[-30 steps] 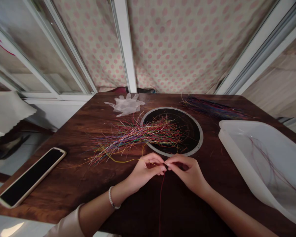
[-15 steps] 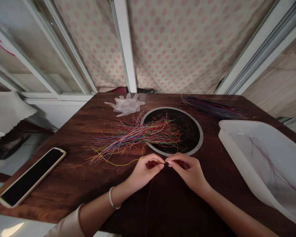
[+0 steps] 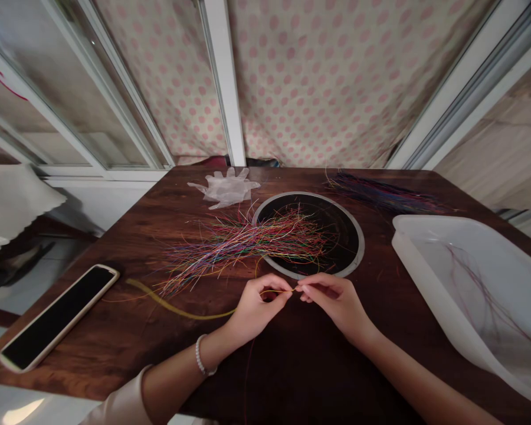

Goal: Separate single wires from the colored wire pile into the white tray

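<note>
My left hand (image 3: 262, 304) is closed in a pinch on a thin yellow wire (image 3: 194, 316), whose long tail curves out to the left and is smeared by motion. Fingertip to fingertip with it, my right hand (image 3: 334, 298) pinches the wire's short end. A thin dark red strand (image 3: 248, 378) hangs below my left hand; where it is held cannot be made out. Just beyond both hands lies a loose bundle of many-coloured wires (image 3: 243, 239), partly over a round black disc with a grey rim (image 3: 360, 248).
A white plastic tub (image 3: 429, 283) with a few reddish strands stands at the right. Another dark wire bundle (image 3: 384, 193) lies at the back right. Clear plastic gloves (image 3: 228, 188) rest at the back, and a phone (image 3: 59, 319) lies on the left of the wooden table (image 3: 128, 236).
The yellow wire's tail has swung left and toward me, off the bundle. The dark red strand has shifted left. Both hands stay pinched together, moved very slightly left.
</note>
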### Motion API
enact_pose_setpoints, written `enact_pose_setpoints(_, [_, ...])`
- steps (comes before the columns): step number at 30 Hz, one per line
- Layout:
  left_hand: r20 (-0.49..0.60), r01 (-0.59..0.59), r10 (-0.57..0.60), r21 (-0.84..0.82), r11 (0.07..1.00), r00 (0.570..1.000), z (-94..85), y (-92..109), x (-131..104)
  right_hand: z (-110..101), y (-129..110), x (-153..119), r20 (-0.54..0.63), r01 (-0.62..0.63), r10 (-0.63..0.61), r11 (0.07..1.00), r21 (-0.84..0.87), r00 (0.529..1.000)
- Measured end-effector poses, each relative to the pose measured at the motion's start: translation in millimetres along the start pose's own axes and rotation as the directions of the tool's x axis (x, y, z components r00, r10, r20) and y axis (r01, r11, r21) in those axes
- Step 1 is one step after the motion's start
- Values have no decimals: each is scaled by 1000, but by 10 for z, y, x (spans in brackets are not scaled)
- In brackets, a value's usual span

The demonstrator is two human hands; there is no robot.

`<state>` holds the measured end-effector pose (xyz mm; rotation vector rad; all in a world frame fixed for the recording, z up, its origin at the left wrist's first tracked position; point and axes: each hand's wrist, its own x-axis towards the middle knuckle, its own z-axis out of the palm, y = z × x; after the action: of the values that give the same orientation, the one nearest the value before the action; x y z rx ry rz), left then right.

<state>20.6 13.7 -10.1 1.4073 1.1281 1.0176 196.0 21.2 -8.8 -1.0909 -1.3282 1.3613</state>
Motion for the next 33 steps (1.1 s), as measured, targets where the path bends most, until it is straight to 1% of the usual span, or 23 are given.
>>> enact_pose_setpoints(4, [34, 14, -11, -88, 996, 999, -6, 23, 3, -7, 6, 8, -2, -25, 25, 999, 32, 1000])
enact_pose_setpoints(7, [99, 64, -47, -174, 983, 994, -14, 44, 3, -6, 11, 13, -3, -36, 36, 999, 41, 999])
enact_pose_setpoints(9, [117, 93, -70, -200, 975, 991, -20, 54, 3, -4, 13, 16, 2, -40, 40, 998, 42, 999])
enact_pose_setpoints(16, [105, 138, -117, -226, 964, 988, -40, 28, 11, -11, 35, 17, 8, 6, -6, 1000, 17, 1000])
enact_pose_setpoints(24, [149, 160, -130, -212, 964, 980, -53, 43, 11, -20, 58, 13, 19, 52, -52, 998, -23, 998])
enact_pose_setpoints(28, [123, 115, -93, -186, 976, 988, -48, 42, 23, -9, 66, -1, -2, 95, -96, 994, -55, 995])
enact_pose_setpoints(31, [42, 6, -1, -109, 994, 999, -37, 28, 23, 6, 57, -21, -31, 124, -127, 990, -70, 991])
enact_pose_setpoints(33, [-11, -83, 83, 2, 997, 996, -31, 25, 9, 12, 45, -30, -38, 111, -114, 992, -62, 993])
